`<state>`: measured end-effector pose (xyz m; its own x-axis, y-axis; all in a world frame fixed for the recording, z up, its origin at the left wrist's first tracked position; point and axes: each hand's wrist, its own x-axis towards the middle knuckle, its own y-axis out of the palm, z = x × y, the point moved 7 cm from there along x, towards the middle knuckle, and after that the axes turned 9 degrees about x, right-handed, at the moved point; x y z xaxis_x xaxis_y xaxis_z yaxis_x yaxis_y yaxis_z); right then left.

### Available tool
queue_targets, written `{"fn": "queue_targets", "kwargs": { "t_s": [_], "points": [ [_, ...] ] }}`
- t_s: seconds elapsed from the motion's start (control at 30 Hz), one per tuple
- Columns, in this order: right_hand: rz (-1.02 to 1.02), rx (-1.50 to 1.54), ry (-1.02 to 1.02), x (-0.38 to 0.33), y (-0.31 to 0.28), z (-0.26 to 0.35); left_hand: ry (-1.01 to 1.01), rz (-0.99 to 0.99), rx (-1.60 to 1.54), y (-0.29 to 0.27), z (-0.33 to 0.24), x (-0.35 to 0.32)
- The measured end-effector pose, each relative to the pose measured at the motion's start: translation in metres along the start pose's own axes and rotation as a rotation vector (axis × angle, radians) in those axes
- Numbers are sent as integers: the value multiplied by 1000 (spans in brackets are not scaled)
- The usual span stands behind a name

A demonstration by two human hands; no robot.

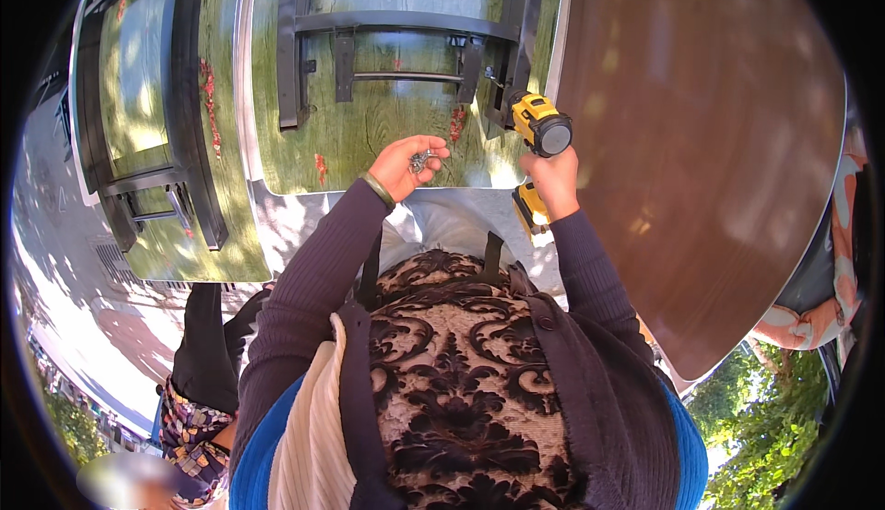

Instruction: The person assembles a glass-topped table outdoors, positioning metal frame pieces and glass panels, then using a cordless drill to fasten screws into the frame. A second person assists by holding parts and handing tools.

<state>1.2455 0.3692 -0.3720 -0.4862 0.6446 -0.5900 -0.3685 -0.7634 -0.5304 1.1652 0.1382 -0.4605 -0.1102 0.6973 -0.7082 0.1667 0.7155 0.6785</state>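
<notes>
My right hand (555, 181) is wrapped around the grip of a yellow and black cordless drill (533, 115). The drill's nose points up and left at a black metal leg frame (406, 22), close to its right-hand bracket; whether the bit touches a screw there is too small to tell. A few small silvery screws (420, 161) lie in my left hand (398, 167), palm up with the fingers curled round them. That hand hovers over the near edge of a green wood-grain tabletop (369, 161), on which the frame lies. A thin metal bar (407, 77) spans the frame's two brackets.
To the left lies a second green panel (143, 266) with a similar black frame (180, 95). A large brown board (701, 160) fills the right side. Another person (198, 362) is at the lower left, beyond my left arm. Paved ground (120, 316) shows below the panels.
</notes>
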Motion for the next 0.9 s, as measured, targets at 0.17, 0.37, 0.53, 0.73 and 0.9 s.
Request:
{"fn": "queue_targets", "kwargs": {
  "t_s": [0.17, 0.37, 0.53, 0.73, 0.9],
  "points": [
    [7, -70, 39, 13, 7, 1, 27, 84, 54, -4, -2, -9],
    [-19, -40, -51, 19, 12, 3, 63, 68, 90, -2, -13, -13],
    [10, -115, 64, 21, 13, 2, 67, 30, 58, -5, -18, -14],
    [-21, -120, 58, 19, 13, 4, 83, 74, 47, -12, -21, -11],
    [-2, -200, 97, 18, 16, 10, 92, 154, 18, -10, -25, -7]
  ]
}}
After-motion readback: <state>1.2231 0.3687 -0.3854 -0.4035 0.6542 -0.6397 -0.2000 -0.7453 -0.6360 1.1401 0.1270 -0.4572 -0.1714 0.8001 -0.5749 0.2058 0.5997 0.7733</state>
